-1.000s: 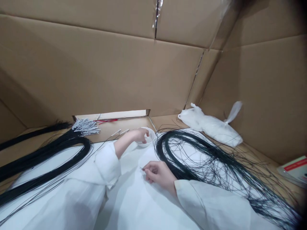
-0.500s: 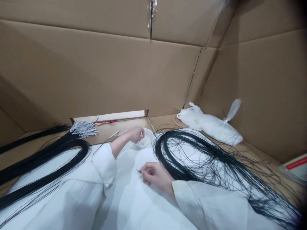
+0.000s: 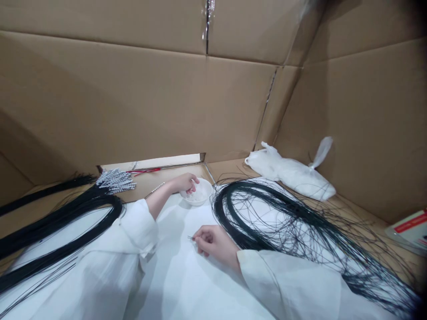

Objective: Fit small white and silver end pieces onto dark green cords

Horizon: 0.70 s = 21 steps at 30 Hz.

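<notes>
With 12 o'clock at the top, the right hand [image 3: 211,240] pinches thin dark wires [image 3: 190,238], their tips poking out towards 9 o'clock, above the white table [image 3: 196,218]. At about 11 o'clock from it, the left hand [image 3: 184,183] reaches over the white bowl [image 3: 196,203], fingers curled downward; whether they grip anything, I cannot tell. Small whitish pieces [image 3: 200,194] lie inside. A loose, looped bundle of dark strands [image 3: 283,211] spreads towards 3 o'clock, the knotted white bag [image 3: 300,178] just beyond. Towards 9 o'clock lie black bundles [image 3: 43,226] with white-patterned tips [image 3: 115,181].
</notes>
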Each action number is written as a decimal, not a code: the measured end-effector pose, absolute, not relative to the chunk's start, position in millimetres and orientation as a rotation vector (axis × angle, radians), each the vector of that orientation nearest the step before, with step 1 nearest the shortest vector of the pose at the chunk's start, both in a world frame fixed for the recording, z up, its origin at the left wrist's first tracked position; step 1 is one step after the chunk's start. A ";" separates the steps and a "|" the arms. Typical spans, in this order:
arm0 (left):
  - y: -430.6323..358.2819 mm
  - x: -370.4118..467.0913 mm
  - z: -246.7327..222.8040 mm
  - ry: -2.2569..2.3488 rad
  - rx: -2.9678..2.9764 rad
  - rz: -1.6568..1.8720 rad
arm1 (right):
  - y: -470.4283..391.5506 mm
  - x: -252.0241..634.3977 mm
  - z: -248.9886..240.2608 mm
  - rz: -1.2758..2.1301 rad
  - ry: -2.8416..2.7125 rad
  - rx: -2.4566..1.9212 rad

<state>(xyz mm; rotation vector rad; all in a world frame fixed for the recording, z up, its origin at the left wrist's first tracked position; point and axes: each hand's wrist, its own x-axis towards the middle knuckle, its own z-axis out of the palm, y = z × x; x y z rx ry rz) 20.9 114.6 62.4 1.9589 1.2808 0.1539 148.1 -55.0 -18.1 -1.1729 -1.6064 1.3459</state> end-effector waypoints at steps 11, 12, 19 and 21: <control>109.5 16.3 67.3 1.237 1.852 0.258 | -54.8 147.6 -18.7 1.339 -1.597 -1.137; 109.5 16.1 67.5 1.231 1.851 0.268 | -54.8 147.3 -18.0 1.339 -1.596 -1.140; 108.3 15.6 69.2 1.173 1.882 0.334 | -54.8 146.8 -16.7 1.348 -1.583 -1.156; 106.5 14.0 72.8 1.150 1.907 0.364 | -54.6 147.3 -17.8 1.350 -1.591 -1.155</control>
